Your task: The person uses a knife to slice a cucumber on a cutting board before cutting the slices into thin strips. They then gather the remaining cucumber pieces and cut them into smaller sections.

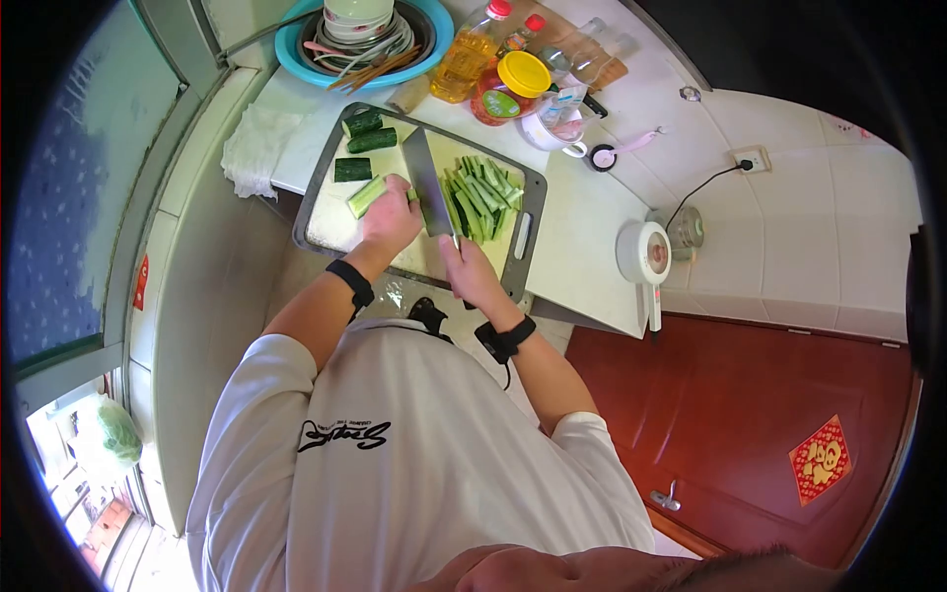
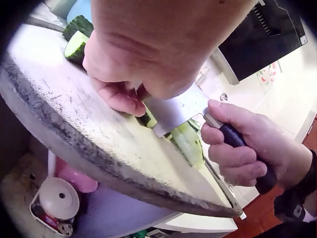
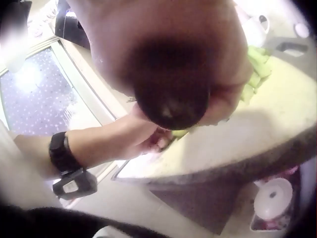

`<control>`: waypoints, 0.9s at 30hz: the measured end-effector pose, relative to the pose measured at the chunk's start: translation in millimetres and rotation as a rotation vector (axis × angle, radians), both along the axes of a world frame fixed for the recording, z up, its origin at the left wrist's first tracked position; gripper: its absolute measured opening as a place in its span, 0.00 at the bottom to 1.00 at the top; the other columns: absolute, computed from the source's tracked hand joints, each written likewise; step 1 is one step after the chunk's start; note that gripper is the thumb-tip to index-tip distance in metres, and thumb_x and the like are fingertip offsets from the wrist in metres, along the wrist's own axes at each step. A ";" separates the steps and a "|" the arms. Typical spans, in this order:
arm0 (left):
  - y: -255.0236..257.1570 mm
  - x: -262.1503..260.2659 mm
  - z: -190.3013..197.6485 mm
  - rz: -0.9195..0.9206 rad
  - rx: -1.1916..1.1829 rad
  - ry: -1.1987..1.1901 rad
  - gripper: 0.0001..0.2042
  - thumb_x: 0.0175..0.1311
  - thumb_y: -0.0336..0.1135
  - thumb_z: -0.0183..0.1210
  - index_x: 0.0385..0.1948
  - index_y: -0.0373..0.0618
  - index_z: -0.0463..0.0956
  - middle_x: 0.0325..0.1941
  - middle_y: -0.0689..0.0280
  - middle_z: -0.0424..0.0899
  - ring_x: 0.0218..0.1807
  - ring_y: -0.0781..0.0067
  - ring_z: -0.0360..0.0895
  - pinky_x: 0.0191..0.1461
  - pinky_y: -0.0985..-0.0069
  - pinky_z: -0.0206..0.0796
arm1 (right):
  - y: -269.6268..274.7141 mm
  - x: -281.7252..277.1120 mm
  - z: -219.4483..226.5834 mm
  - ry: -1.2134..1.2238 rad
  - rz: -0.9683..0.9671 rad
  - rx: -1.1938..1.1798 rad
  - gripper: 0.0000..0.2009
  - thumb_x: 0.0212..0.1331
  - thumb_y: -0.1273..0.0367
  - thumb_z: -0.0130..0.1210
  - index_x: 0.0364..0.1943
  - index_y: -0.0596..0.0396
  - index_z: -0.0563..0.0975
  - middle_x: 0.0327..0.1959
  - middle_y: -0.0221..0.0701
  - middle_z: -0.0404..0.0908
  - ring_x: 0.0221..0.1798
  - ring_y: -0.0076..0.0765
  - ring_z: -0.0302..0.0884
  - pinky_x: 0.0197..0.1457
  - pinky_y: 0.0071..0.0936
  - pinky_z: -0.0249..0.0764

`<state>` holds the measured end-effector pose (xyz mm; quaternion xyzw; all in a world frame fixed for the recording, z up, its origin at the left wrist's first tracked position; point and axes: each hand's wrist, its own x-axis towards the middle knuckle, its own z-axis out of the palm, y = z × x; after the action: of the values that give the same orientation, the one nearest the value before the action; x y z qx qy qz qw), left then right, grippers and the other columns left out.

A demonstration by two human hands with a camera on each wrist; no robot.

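Note:
My right hand point(image 1: 472, 271) grips the black handle of a kitchen knife point(image 1: 426, 183), whose broad blade stands over the cutting board point(image 1: 330, 222). With curled fingers, my left hand point(image 1: 395, 217) holds a cucumber piece point(image 2: 147, 119) down beside the blade. A pale cut cucumber length point(image 1: 366, 197) lies left of that hand. Farther up the board are dark-green cucumber chunks point(image 1: 371, 139). Right of the knife sits a pile of cucumber strips point(image 1: 481, 197). In the right wrist view the knife's handle end point(image 3: 173, 106) fills the middle and hides the blade.
Behind the board stand a blue basin point(image 1: 286, 44) of dishes, an oil bottle point(image 1: 464, 64), a yellow-lidded jar point(image 1: 523, 77) and a white mug point(image 1: 543, 133). A small white pot point(image 1: 641, 252) is on the counter at right. A crumpled white cloth point(image 1: 258, 148) lies left.

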<state>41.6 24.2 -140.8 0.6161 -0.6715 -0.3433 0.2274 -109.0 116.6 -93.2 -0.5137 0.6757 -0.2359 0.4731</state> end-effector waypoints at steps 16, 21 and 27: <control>-4.4 -3.8 1.5 -0.039 -0.022 -0.067 0.11 0.59 0.41 0.56 0.27 0.42 0.79 0.31 0.51 0.84 0.36 0.48 0.82 0.43 0.58 0.76 | 30.5 -11.3 17.8 0.219 0.028 0.003 0.24 0.70 0.52 0.44 0.30 0.63 0.73 0.22 0.51 0.75 0.29 0.59 0.75 0.35 0.46 0.70; -9.2 -3.0 7.5 -0.058 0.038 -0.097 0.12 0.59 0.41 0.55 0.30 0.42 0.80 0.33 0.50 0.84 0.38 0.48 0.83 0.44 0.58 0.76 | 34.4 -8.9 48.2 0.114 0.002 0.256 0.24 0.71 0.52 0.44 0.29 0.62 0.72 0.18 0.47 0.73 0.24 0.52 0.76 0.31 0.43 0.70; -11.8 -3.2 10.6 -0.078 0.103 -0.126 0.13 0.59 0.41 0.53 0.32 0.41 0.80 0.35 0.49 0.85 0.41 0.48 0.83 0.47 0.59 0.75 | 10.7 -8.5 -9.3 0.110 0.034 -0.079 0.24 0.72 0.52 0.43 0.30 0.61 0.70 0.12 0.35 0.69 0.10 0.34 0.68 0.20 0.33 0.67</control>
<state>38.4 12.4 -130.3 0.6206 -0.6896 -0.3464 0.1391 -117.5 127.3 -102.5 -0.5555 0.6821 -0.2258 0.4186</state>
